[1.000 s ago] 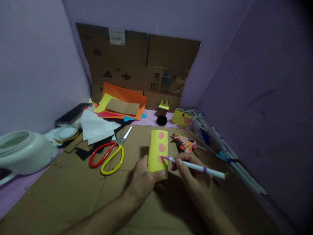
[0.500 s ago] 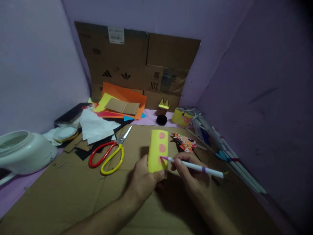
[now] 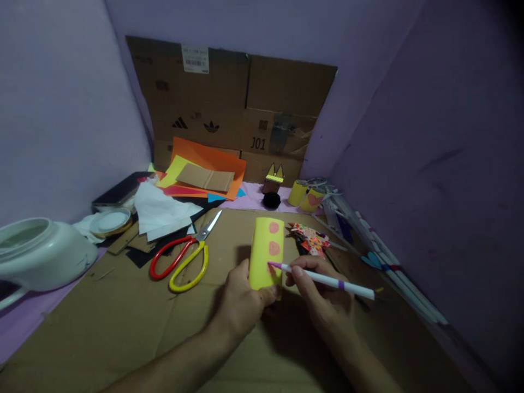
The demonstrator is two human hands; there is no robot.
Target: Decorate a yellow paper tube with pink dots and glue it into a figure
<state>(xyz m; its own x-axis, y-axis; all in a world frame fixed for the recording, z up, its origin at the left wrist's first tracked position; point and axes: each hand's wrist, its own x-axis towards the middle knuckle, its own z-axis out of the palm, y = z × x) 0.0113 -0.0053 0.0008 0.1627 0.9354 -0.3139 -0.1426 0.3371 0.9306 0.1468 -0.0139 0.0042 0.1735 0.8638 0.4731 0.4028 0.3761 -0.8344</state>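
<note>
A yellow paper tube (image 3: 261, 248) with pinkish-red spots down its right side stands upright in front of me. My left hand (image 3: 242, 293) grips its lower end, thumb across the front. Between the thumb and fingers of my right hand (image 3: 317, 284) is a white marker (image 3: 321, 277) with purple bands. Its purple tip touches the tube at the lowest visible spot, or lies just over it. The fingers of my left hand behind the tube are mostly hidden.
Red-and-yellow-handled scissors (image 3: 184, 259) lie left of the tube. Patterned fabric (image 3: 314, 240) lies to its right. Behind are two yellow rolls (image 3: 297, 193) and coloured paper (image 3: 208, 154). A white ceramic pot (image 3: 53, 256) stands far left.
The yellow tube has shifted slightly to the right and turned a little in my left hand. My right hand and the marker have hardly moved.
</note>
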